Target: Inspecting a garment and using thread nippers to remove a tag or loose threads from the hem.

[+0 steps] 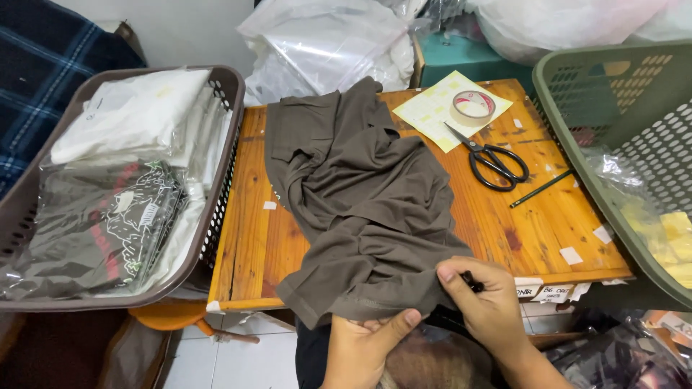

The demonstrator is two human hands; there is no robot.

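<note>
The left hand (360,346) pinches the near hem of the dark olive garment (353,194) from below, thumb on top. From that grip the cloth runs away to the far left across the wooden table (519,223). Just right, the right hand (483,302) clamps the same edge — a small dark object, unclear, in its fingers.

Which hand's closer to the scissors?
Right. The right hand grips the grey-brown garment hem below the scissors; the left hand sits lower and further left.
</note>
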